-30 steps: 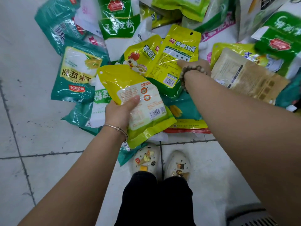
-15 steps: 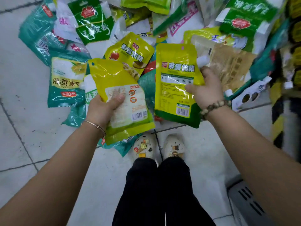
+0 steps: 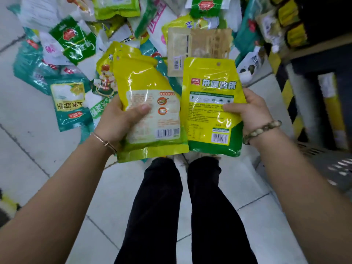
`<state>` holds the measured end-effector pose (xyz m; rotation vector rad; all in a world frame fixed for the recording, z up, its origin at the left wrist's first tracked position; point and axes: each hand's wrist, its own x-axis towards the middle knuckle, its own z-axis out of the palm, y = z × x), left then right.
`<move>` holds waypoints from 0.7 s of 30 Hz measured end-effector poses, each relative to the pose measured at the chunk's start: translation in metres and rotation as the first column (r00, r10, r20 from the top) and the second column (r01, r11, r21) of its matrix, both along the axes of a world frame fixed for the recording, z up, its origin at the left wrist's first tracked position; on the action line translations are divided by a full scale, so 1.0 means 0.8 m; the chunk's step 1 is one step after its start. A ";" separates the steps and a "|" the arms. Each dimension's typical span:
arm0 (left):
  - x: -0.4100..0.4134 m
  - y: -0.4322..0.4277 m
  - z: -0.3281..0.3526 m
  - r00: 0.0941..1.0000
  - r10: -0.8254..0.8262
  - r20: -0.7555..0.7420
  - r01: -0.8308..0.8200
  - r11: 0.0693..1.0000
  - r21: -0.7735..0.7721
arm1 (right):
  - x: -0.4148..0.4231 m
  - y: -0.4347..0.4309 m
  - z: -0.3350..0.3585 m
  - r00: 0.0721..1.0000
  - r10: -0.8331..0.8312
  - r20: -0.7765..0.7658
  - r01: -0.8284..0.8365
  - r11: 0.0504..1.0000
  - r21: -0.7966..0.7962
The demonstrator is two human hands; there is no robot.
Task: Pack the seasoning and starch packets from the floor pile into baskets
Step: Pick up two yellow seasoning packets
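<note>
Grip L (image 3: pixel 116 122) holds yellow pkt (image 3: pixel 144 82); grip R (image 3: pixel 253 111) holds green-banded pkt (image 3: pixel 209 73).

Left packet (image 3: pixel 150 103) just beside right packet (image 3: pixel 211 103), floor pile (image 3: pixel 80 54) behind both.

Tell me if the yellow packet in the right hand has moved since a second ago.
Yes. The right hand has lifted the yellow packet off the pile, from beside the brown packet toward the person.

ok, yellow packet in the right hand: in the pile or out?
Out. The right hand pinches the yellow packet by its edge, clear of the pile.
</note>
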<state>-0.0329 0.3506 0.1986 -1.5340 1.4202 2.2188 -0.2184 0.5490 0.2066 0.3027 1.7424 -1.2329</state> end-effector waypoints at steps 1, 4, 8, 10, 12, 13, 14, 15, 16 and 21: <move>-0.006 0.005 0.007 1.000 -0.025 -0.011 0.025 1.000 -0.001 | 0.000 0.012 0.006 0.999 -0.051 0.001 0.051 0.999 -0.013; -0.029 0.029 0.018 0.994 -0.100 -0.050 0.099 0.995 -0.016 | -0.003 0.057 0.016 0.977 -0.214 -0.008 0.213 0.975 -0.060; -0.066 0.081 0.025 0.978 -0.195 -0.069 0.191 0.980 -0.058 | -0.003 0.128 0.025 0.922 -0.384 -0.056 0.376 0.919 -0.119; -0.083 0.116 0.028 0.962 -0.260 -0.086 0.255 0.965 -0.064 | 0.001 0.167 0.029 0.891 -0.447 -0.078 0.435 0.891 -0.132; -0.098 0.156 0.031 0.938 -0.331 -0.102 0.326 0.943 -0.064 | 0.007 0.213 0.033 0.862 -0.494 -0.113 0.482 0.868 -0.117; -0.104 0.175 0.032 0.926 -0.361 -0.113 0.357 0.932 -0.056 | 0.009 0.238 0.035 0.846 -0.519 -0.125 0.509 0.854 -0.107; -0.111 0.194 0.034 0.913 -0.391 -0.115 0.388 0.920 -0.050 | 0.012 0.262 0.038 0.828 -0.545 -0.134 0.536 0.839 -0.099; -0.119 0.214 0.037 0.899 -0.423 -0.115 0.420 0.906 -0.055 | 0.015 0.286 0.042 0.811 -0.566 -0.146 0.558 0.824 -0.095; -0.126 0.233 0.039 0.883 -0.454 -0.118 0.449 0.891 -0.063 | 0.018 0.308 0.047 0.797 -0.584 -0.156 0.577 0.812 -0.091; -0.157 0.332 0.057 0.828 -0.546 -0.128 0.542 0.838 -0.069 | 0.032 0.416 0.070 0.708 -0.683 -0.181 0.672 0.730 -0.126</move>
